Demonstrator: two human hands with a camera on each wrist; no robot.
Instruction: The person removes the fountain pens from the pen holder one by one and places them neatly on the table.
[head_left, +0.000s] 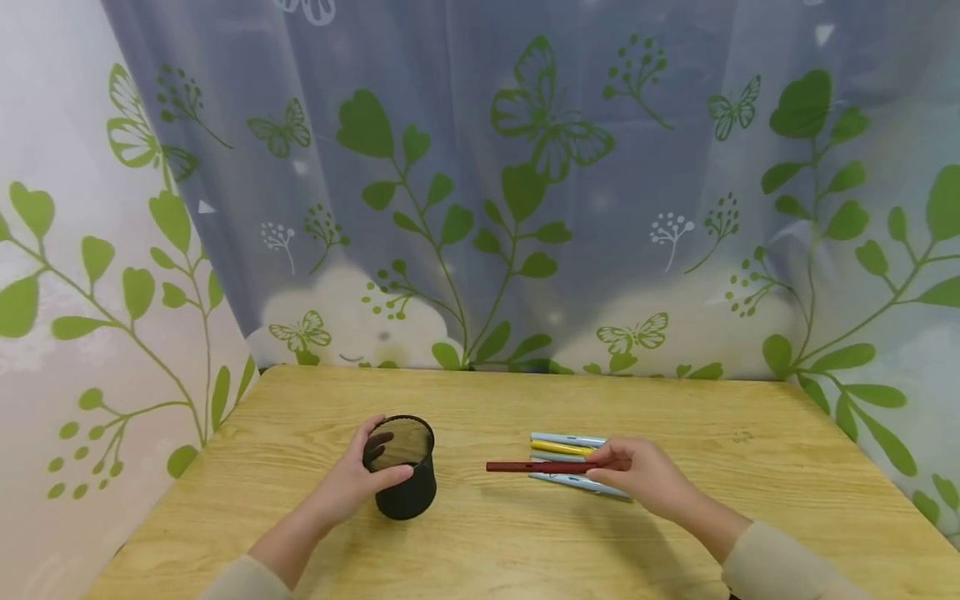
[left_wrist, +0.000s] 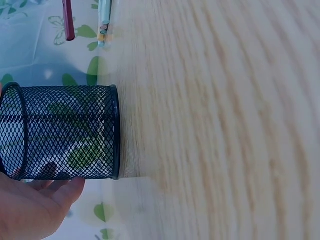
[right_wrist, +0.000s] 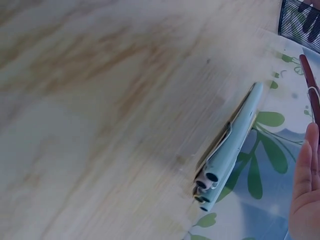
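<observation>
My left hand (head_left: pixel 349 483) grips a black mesh pen holder (head_left: pixel 411 497) around its rim, thumb on the near side and fingers on the far side. The holder stands upright on the table, and in the left wrist view no pens show through its mesh (left_wrist: pixel 70 132). My right hand (head_left: pixel 654 478) pinches a dark red pen (head_left: pixel 517 467) by its right end. That pen lies level above the table, its free end pointing left towards the holder. Under it rest several capped pens: light blue (head_left: pixel 553 437), yellow (head_left: pixel 555 448), greyish and another light blue (head_left: pixel 603 488).
The wooden table (head_left: pixel 480 550) reaches back to a curtain (head_left: pixel 465 208) printed with green leaves and butterflies. A gap of bare tabletop lies between the holder and the pens. The pens lie side by side in a loose row.
</observation>
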